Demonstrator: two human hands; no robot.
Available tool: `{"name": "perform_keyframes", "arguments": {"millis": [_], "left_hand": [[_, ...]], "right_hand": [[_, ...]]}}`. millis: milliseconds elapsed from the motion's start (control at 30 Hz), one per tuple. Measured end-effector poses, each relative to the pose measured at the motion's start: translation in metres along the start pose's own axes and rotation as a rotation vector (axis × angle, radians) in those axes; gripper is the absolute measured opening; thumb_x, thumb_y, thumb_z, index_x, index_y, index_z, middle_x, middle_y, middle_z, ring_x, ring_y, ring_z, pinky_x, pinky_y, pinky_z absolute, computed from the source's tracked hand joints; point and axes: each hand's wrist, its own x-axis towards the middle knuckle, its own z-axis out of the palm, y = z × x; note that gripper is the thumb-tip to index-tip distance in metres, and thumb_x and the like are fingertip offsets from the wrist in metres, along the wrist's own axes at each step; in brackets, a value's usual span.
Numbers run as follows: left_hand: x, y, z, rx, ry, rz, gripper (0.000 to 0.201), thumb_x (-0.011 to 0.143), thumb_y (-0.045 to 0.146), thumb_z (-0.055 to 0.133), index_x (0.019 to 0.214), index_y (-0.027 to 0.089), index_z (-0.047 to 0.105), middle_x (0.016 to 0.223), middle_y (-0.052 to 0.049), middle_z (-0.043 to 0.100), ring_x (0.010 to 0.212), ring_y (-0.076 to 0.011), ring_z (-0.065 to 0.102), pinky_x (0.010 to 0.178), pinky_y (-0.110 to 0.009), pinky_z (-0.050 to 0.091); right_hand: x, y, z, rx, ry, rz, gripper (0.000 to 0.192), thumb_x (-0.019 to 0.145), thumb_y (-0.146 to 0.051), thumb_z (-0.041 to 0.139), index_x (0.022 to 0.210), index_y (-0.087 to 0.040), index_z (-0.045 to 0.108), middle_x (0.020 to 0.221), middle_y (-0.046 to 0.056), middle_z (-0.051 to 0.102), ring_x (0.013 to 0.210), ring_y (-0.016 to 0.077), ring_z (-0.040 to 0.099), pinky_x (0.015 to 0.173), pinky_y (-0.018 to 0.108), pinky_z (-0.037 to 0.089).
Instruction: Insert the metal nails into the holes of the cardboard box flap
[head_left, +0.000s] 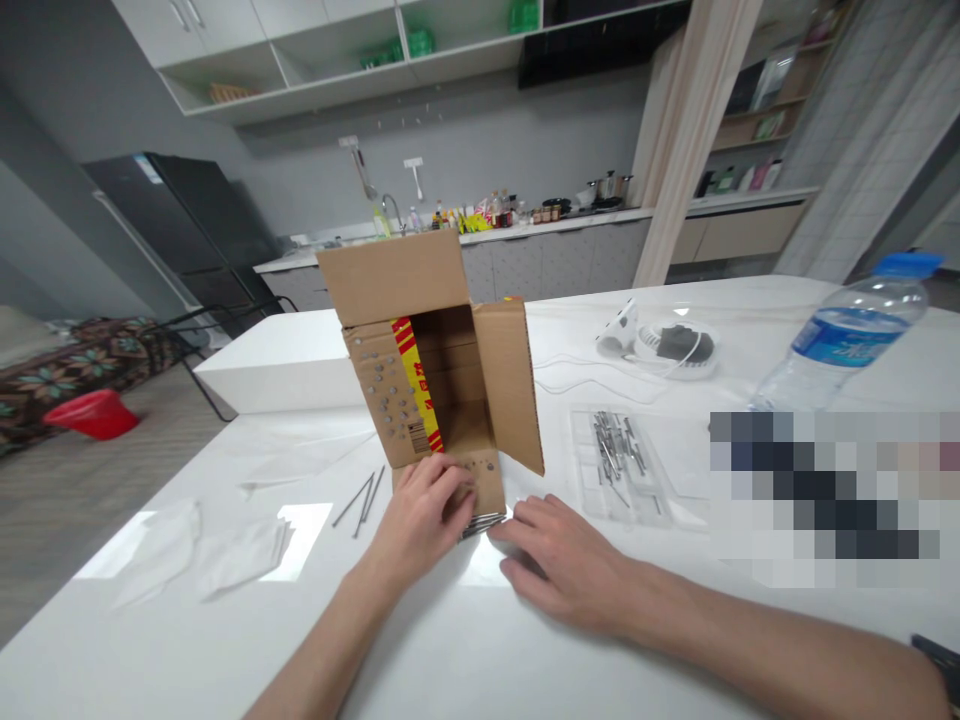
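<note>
An open cardboard box (pixel 450 370) lies on its side on the white table (pixel 480 640), its mouth facing me, with red and yellow tape on the left flap. Nail heads dot the left and bottom flaps. My left hand (pixel 424 515) presses on the bottom flap, fingers curled over a bundle of nails (pixel 484 522) at its edge. My right hand (pixel 559 560) rests flat on the table just right of that bundle, fingertips touching it. A few loose nails (pixel 361 500) lie left of the box.
A clear plastic tray (pixel 619 465) with several nails sits right of the box. A water bottle (pixel 847 335) lies at the far right. White cable and a round device (pixel 675 345) lie behind. Crumpled plastic bags (pixel 202 555) are at the left. A blurred patch covers the right.
</note>
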Motion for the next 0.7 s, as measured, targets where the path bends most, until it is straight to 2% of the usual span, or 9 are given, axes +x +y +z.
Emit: {"name": "perform_keyframes", "arguments": {"millis": [233, 500, 700], "left_hand": [[0.000, -0.002, 0.006, 0.126, 0.130, -0.092, 0.010, 0.096, 0.021, 0.053, 0.102, 0.022, 0.060, 0.103, -0.006, 0.063, 0.098, -0.0228, 0.061, 0.080, -0.037, 0.044], [0.003, 0.001, 0.015, 0.189, 0.101, -0.122, 0.015, 0.100, 0.021, 0.046, 0.096, 0.021, 0.060, 0.097, -0.005, 0.065, 0.091, -0.0218, 0.061, 0.077, -0.037, 0.037], [0.005, 0.001, 0.016, 0.202, 0.128, -0.125, 0.011, 0.099, 0.018, 0.049, 0.098, 0.021, 0.059, 0.095, -0.004, 0.067, 0.089, -0.0222, 0.060, 0.077, -0.036, 0.037]], "right_hand": [[0.000, 0.001, 0.002, -0.004, 0.016, -0.012, 0.013, 0.093, -0.022, 0.053, 0.100, -0.019, 0.063, 0.091, 0.005, 0.061, 0.087, 0.0205, 0.054, 0.080, 0.035, 0.037], [0.001, -0.001, 0.001, -0.012, 0.010, -0.006, 0.013, 0.093, -0.022, 0.053, 0.100, -0.018, 0.064, 0.092, 0.006, 0.061, 0.086, 0.0206, 0.054, 0.079, 0.035, 0.036], [0.000, 0.000, 0.000, -0.011, 0.014, -0.014, 0.013, 0.093, -0.022, 0.053, 0.101, -0.018, 0.064, 0.092, 0.006, 0.061, 0.086, 0.0204, 0.054, 0.080, 0.035, 0.036]]}}
